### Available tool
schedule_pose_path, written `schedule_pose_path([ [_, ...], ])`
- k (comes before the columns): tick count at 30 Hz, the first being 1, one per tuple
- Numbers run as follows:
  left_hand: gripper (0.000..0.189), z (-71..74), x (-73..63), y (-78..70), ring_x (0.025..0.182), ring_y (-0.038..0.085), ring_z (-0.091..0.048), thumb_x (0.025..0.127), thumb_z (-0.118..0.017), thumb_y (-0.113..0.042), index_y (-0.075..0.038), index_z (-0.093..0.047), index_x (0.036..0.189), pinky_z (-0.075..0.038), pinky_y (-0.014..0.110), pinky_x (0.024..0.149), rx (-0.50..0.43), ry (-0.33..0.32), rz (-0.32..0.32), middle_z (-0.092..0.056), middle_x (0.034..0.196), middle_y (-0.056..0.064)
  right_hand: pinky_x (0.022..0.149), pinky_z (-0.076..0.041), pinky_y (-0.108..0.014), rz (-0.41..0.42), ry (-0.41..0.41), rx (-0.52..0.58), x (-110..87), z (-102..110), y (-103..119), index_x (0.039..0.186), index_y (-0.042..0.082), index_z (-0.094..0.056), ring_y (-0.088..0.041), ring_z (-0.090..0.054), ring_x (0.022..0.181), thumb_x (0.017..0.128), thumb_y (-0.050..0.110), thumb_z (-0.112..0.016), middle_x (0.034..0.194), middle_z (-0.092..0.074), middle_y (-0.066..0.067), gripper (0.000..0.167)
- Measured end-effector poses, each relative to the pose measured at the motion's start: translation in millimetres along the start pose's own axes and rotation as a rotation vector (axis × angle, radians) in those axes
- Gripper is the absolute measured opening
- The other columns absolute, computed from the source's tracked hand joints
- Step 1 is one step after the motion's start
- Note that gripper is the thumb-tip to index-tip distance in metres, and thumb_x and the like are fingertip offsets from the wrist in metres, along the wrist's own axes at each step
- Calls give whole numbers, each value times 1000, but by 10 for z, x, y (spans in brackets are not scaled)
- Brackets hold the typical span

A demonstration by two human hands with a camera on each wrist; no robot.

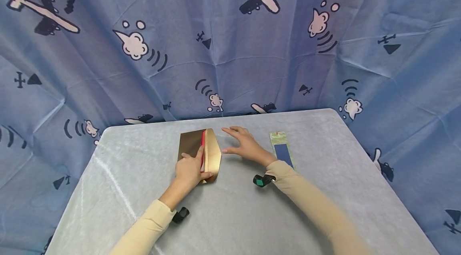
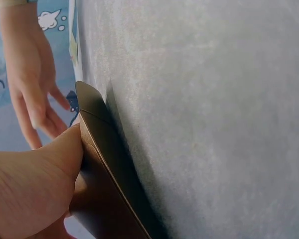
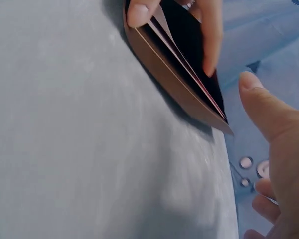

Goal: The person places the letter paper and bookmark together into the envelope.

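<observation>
A gold-brown envelope [image 1: 214, 151] lies on the table left of centre, its mouth parted and a red-edged insert [image 1: 203, 143] showing inside. My left hand [image 1: 188, 171] rests on it. The index finger stretches along the mouth while the thumb presses near the lower end of the flap; the right wrist view has them on either side of the gap. Just right of the envelope, my right hand [image 1: 248, 147] hovers with thumb and fingers spread, holding nothing. From the left wrist view, the thumb overlaps the envelope's edge [image 2: 109, 184].
A pale green packet [image 1: 278, 139] with a dark blue panel lies on the grey table [image 1: 230, 215] to the right, partly behind my right forearm. A blue curtain [image 1: 230, 47] printed with aeroplanes hangs along the far edge. Each wrist carries a small black camera.
</observation>
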State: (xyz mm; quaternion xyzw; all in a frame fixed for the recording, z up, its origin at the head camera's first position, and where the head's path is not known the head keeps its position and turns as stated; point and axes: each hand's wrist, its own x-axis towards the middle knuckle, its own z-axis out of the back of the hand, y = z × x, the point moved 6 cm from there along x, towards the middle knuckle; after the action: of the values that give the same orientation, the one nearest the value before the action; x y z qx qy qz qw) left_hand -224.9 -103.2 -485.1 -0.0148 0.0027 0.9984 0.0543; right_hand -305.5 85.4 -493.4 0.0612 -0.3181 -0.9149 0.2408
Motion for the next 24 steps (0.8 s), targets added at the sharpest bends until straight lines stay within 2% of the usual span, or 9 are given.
schedule_pose_path([
  [6,105,7,-3,7,74,39,-72,67,-79,-67,-15,-42,150,-55,42,55,-11,-22,0,-59,121,44,111,-32,-64,3,-47,42,-244,295,-252,150,44,-36,-37,-29,147,85,50,-73,159,-33,-14,76],
  [12,105,5,-5,17,73,39,-72,66,-79,-67,-16,-43,150,-54,41,54,-6,-35,-2,-59,121,44,107,-32,-69,-53,-108,45,-534,556,-600,151,33,-41,-42,-24,147,86,51,-71,161,-27,-19,74],
  [19,105,-26,1,30,71,38,-71,66,-79,-68,-16,-42,151,-54,41,53,1,-30,0,-59,121,44,106,-29,-71,-150,-166,17,-822,723,-1062,148,29,-47,-47,-22,146,85,50,-72,160,-26,-23,71],
  [24,107,-30,2,32,70,37,-71,65,-79,-68,-17,-41,151,-54,41,53,7,-35,4,-59,121,43,110,-24,-70,-194,-172,16,-924,755,-1268,144,25,-53,-49,-20,147,85,46,-75,160,-26,-26,67],
])
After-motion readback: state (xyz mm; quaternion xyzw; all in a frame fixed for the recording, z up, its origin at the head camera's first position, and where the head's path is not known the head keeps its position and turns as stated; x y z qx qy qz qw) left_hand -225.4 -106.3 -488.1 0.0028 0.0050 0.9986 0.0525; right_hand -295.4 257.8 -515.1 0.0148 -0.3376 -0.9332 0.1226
